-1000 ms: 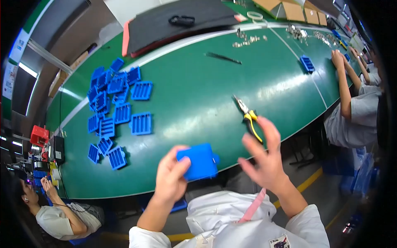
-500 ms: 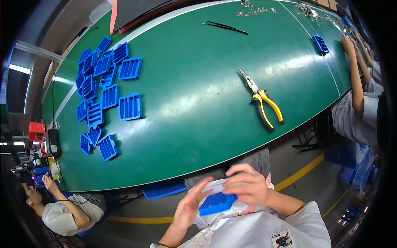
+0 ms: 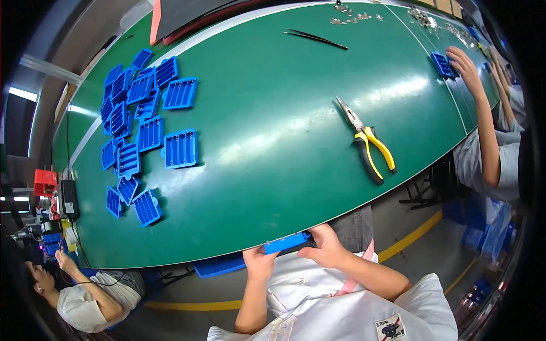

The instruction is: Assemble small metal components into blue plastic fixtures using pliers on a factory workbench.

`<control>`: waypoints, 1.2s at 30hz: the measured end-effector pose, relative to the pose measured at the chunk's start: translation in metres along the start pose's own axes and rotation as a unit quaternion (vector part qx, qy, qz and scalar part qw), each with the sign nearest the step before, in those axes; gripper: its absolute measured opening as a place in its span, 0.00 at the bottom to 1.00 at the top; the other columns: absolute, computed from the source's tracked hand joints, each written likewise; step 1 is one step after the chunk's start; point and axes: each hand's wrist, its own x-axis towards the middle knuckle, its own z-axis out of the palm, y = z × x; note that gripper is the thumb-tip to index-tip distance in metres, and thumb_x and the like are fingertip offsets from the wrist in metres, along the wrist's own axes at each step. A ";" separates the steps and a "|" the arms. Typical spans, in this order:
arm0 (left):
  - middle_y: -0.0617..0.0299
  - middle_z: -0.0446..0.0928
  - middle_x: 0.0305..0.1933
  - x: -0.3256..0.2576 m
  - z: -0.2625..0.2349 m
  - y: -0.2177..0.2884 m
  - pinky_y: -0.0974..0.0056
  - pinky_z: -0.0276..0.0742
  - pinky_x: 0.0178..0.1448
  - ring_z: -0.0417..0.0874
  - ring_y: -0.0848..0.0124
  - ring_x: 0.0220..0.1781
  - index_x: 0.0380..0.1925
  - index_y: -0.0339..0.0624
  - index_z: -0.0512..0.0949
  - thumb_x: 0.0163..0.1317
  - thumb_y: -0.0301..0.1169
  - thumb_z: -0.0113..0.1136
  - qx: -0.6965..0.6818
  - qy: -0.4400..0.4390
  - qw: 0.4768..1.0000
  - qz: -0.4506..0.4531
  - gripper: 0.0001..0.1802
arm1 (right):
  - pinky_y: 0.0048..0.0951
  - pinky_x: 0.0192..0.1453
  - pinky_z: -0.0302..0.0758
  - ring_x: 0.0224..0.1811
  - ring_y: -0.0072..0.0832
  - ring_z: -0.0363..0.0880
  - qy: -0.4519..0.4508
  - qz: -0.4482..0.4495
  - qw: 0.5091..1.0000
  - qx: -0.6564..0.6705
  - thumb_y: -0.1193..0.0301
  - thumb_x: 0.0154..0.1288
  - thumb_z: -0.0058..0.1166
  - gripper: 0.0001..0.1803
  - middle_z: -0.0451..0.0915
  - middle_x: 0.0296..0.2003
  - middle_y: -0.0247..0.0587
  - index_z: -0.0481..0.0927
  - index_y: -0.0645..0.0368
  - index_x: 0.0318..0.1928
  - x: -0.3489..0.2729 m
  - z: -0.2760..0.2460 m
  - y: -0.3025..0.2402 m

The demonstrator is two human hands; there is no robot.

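Note:
At the table's near edge I have a blue plastic battery holder (image 3: pixel 285 242), turned so that mostly its long narrow side shows. My left hand (image 3: pixel 259 263) is closed on its left end, and my right hand (image 3: pixel 328 248) grips its right end, thumb toward me. The holder's slots are hidden from view. To the far left lies a loose heap of similar blue battery holders (image 3: pixel 150 134), with several long slots each and small metal contacts in some. Nearest my right hand on the table are yellow-and-black long-nose pliers (image 3: pixel 372 149), their jaws pointing away.
Black tweezers (image 3: pixel 315 39) lie at the far side of the green table (image 3: pixel 256 187). Small metal parts (image 3: pixel 355 17) are scattered behind them. A co-worker's hand (image 3: pixel 465 67) is at another blue holder (image 3: pixel 441 65) on the right. Another person (image 3: pixel 94 295) sits at left.
Both my hands have moved forward from over my lap to the table edge, bringing the battery holder along and tilting it. At right, a co-worker's hand has come to the other holder.

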 end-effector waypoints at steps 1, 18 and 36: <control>0.59 0.82 0.45 0.000 -0.001 -0.003 0.67 0.80 0.49 0.83 0.71 0.47 0.44 0.34 0.80 0.50 0.14 0.68 -0.002 0.004 1.000 0.000 0.19 | 0.32 0.60 0.68 0.56 0.28 0.72 -0.005 0.008 1.000 -0.026 0.63 0.55 0.71 0.32 0.75 0.51 0.37 0.72 0.62 0.57 0.003 0.003 0.000; 0.56 0.72 0.59 -0.003 -0.002 -0.011 0.59 0.74 0.59 0.76 0.65 0.57 0.59 0.32 0.68 0.51 0.46 0.75 -0.123 -0.068 0.986 0.091 0.42 | 0.31 0.44 0.74 0.39 0.29 0.78 0.066 -0.061 0.994 -0.061 0.53 0.50 0.73 0.26 0.81 0.40 0.38 0.82 0.58 0.44 0.017 0.022 0.006; 0.56 0.80 0.45 -0.019 0.009 -0.021 0.63 0.73 0.48 0.78 0.69 0.43 0.43 0.30 0.80 0.61 0.59 0.60 0.006 0.061 0.996 0.070 0.36 | 0.31 0.46 0.75 0.40 0.31 0.80 0.038 -0.019 0.997 -0.068 0.63 0.58 0.68 0.18 0.83 0.39 0.41 0.82 0.61 0.44 0.010 0.024 -0.002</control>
